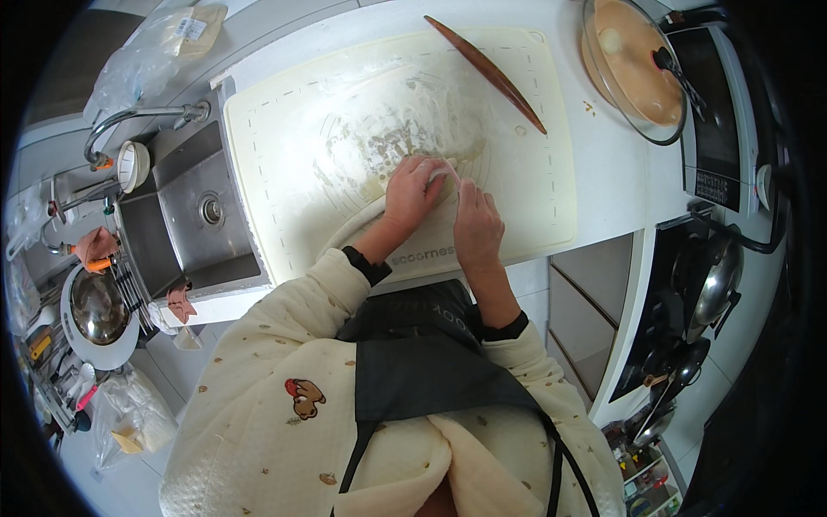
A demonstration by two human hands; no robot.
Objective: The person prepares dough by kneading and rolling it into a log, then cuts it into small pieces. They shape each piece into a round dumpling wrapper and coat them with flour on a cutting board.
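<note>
A long pale dough roll lies along the near edge of a floured, cream-coloured kneading mat. My left hand is closed around the right end of that roll, fingers curled and thumb toward the right. Just to its right, my right hand pinches the dough's edge between thumb and fingers, and a thin whitish flap shows between the two hands. My fingers hide part of the dough. Beyond them, flour and damp smears cover the mat. A tapered wooden rolling pin lies slantwise at the mat's far right.
Back right stands a glass bowl of orange-pink mixture with a black spoon, beside an oven-like appliance. A steel sink with a faucet is at left. Pans sit on the right.
</note>
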